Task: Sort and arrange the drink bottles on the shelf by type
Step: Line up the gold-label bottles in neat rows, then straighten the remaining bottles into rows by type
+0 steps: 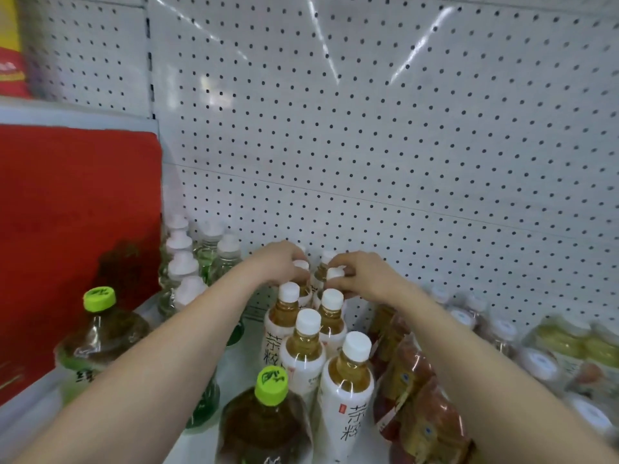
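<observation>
Several white-labelled tea bottles with white caps [346, 383] stand in two rows down the middle of the shelf. My left hand [279, 262] grips the cap of a rear bottle [300, 264] in the left row. My right hand [360, 274] pinches the white cap of a rear bottle [335, 273] in the right row. Two large green-capped tea bottles stand nearer me, one at the left [97, 333] and one at the front centre [268, 420]. Clear green-tinted bottles with white caps [182, 266] line the back left.
A white pegboard wall [402, 145] backs the shelf. A red panel [73, 229] closes the left side. Reddish-labelled bottles [412, 390] lie right of the tea rows, with white-capped and yellow-green bottles [569, 343] further right.
</observation>
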`<state>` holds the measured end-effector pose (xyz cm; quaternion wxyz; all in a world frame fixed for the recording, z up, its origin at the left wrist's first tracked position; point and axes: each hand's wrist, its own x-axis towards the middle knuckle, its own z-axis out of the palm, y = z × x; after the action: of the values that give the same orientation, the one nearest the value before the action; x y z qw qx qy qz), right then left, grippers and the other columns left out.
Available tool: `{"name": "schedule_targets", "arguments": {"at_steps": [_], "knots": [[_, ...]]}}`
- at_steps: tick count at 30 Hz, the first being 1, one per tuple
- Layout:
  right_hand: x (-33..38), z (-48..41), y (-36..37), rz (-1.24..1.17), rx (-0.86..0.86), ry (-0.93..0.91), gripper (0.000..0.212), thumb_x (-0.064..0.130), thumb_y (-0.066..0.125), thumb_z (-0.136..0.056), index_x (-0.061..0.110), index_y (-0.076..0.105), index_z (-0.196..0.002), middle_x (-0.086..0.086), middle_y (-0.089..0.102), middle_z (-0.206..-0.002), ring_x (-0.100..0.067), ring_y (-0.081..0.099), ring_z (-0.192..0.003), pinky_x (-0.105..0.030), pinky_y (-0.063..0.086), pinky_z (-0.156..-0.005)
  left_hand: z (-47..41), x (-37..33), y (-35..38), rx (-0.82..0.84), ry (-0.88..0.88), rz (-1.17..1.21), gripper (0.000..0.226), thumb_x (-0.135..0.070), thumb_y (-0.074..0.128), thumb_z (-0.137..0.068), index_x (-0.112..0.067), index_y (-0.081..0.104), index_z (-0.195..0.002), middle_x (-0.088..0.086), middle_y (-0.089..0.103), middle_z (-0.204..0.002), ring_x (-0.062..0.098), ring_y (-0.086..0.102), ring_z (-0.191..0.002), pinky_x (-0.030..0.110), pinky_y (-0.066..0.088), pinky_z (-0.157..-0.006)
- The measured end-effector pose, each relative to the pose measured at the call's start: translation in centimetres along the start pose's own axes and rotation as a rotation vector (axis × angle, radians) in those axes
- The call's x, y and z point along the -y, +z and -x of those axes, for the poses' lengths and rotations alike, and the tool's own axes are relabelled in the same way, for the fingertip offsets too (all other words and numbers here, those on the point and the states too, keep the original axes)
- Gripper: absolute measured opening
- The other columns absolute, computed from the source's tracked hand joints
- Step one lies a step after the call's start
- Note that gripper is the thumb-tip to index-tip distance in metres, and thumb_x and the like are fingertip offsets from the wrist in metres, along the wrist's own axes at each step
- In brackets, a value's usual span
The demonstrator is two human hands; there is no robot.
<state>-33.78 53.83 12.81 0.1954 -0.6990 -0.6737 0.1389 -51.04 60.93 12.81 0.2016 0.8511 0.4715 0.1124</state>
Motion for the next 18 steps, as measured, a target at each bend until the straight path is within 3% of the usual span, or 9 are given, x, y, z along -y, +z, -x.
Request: {"name": "schedule_targets", "arguments": {"at_steps": [5, 7, 9, 12, 16, 18], "knots": [[0.5, 0.8, -0.6, -0.022, -0.005, -0.006, 0.041, 0.035, 0.071, -0.089, 0.023, 0.055, -0.124, -0.001, 0.063, -0.11, -0.019, 0.068, -0.091, -0.04, 0.058, -0.087, 2.3, -0.4, -0.2, -0.051, 0.05, 0.025, 0.054, -0.045, 0.056, -0.092, -0.026, 0.046, -0.142, -0.001, 0.051, -0.144, 0.02, 0.052, -0.125, 0.037, 0.043, -0.103], [1.2, 1.9, -1.1, 0.028, -0.075, -0.05, 0.039, 0.046, 0.066, -0.09, 0.025, 0.056, -0.12, 0.003, 0.063, -0.108, -0.016, 0.066, -0.084, -0.037, 0.057, -0.083, 4.1, -0.3, -0.1, -0.143, 0.085, 0.06, 0.054, -0.049, 0.061, -0.088, -0.026, 0.051, -0.135, -0.002, 0.057, -0.134, 0.018, 0.056, -0.117, 0.035, 0.047, -0.097], [1.7, 3.0, -1.2, 0.013, -0.026, -0.051, 0.036, 0.052, 0.068, -0.086, 0.026, 0.063, -0.111, 0.004, 0.066, -0.102, -0.016, 0.068, -0.083, -0.034, 0.059, -0.079, 5.9, 0.1, 0.1, -0.129, 0.093, 0.06, 0.048, -0.05, 0.067, -0.082, -0.027, 0.059, -0.124, -0.004, 0.062, -0.12, 0.017, 0.059, -0.106, 0.033, 0.05, -0.09], [1.9, 3.8, 0.0, 0.099, 0.083, -0.035, 0.031, 0.05, 0.073, -0.082, 0.03, 0.068, -0.105, 0.003, 0.069, -0.102, -0.016, 0.069, -0.089, -0.027, 0.055, -0.079, 7.1, 0.8, 1.3, -0.121, 0.094, -0.002, 0.04, -0.034, 0.07, -0.085, -0.025, 0.063, -0.123, -0.001, 0.065, -0.119, 0.021, 0.06, -0.107, 0.037, 0.049, -0.094], [2.7, 4.1, 1.0, 0.188, -0.053, 0.008, 0.04, 0.053, 0.074, -0.08, 0.021, 0.069, -0.102, 0.002, 0.064, -0.087, -0.011, 0.06, -0.076, -0.022, 0.044, -0.064, 7.3, 1.4, 1.9, -0.249, 0.129, 0.101, 0.035, -0.026, 0.075, -0.081, -0.022, 0.069, -0.115, 0.001, 0.071, -0.113, 0.021, 0.063, -0.102, 0.04, 0.05, -0.094], [2.8, 4.6, 1.3, 0.163, -0.081, 0.053, 0.045, 0.055, 0.075, -0.077, 0.019, 0.069, -0.103, 0.001, 0.066, -0.087, -0.012, 0.061, -0.077, -0.024, 0.048, -0.067, 7.5, 1.7, 2.2, -0.279, 0.149, 0.116, 0.04, -0.027, 0.076, -0.08, -0.024, 0.068, -0.12, 0.001, 0.07, -0.116, 0.021, 0.063, -0.105, 0.039, 0.049, -0.095]]}}
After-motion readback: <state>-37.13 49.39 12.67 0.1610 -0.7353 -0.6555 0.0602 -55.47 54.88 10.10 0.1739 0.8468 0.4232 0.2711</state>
